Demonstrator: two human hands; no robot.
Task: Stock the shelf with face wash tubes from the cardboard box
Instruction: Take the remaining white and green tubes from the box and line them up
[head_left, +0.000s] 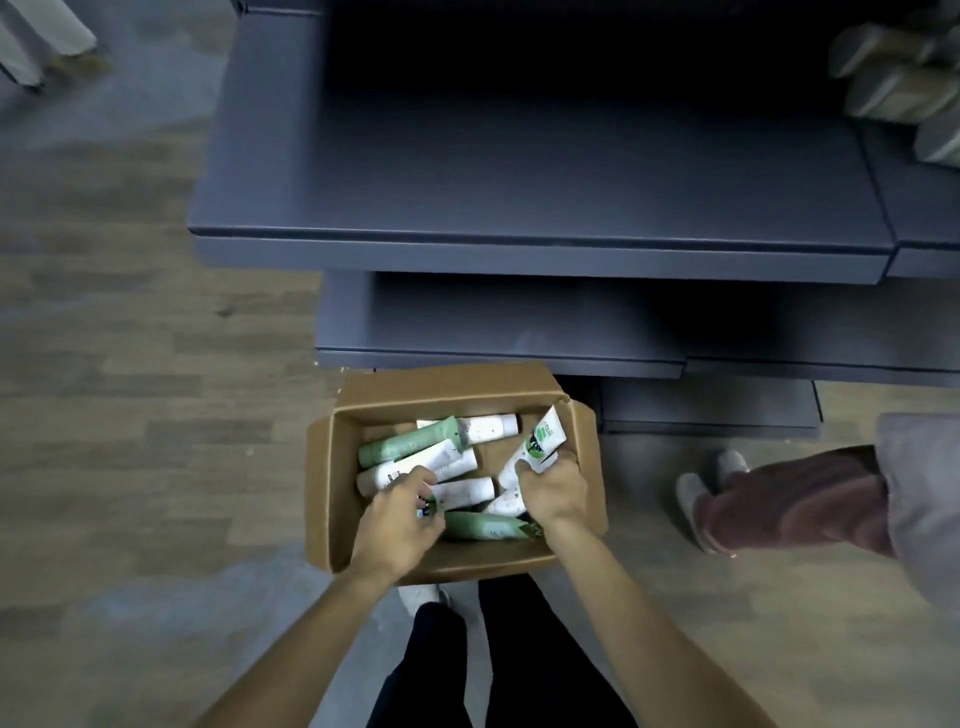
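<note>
Left hand (402, 512): your forearm runs up from the lower left edge and the wrist bends down into the cardboard box (452, 382); the fingers are curled round the end of a white tube (462, 492) near the middle of the box floor; palm faces down, knuckles toward you.

Right hand (553, 488): your forearm comes up from the lower right, straight at the wrist; the fingers and thumb pinch the white-and-green tube (540, 441) by its lower part, tilting its crimped end up toward the box's far right corner.

Face wash tubes: a loose heap inside the box; a green tube (410, 446) and a white tube with cap (488, 426) lie along the far wall; another green tube (485, 526) lies against the near wall between your two wrists.

Box: open, flaps folded out, standing on the wood floor (130, 389) just in front of the lowest shelf edge.

Shelf (540, 176): dark boards stepped one above another; some blurred packs (898, 78) sit at the top board's far right corner.

Your legs: dark trousers (519, 654) below the box, one pale shoe (418, 597) at its near edge.

Other person: a leg in brown trousers (795, 499) and grey slippers (693, 488) stand to the right of the box.
</note>
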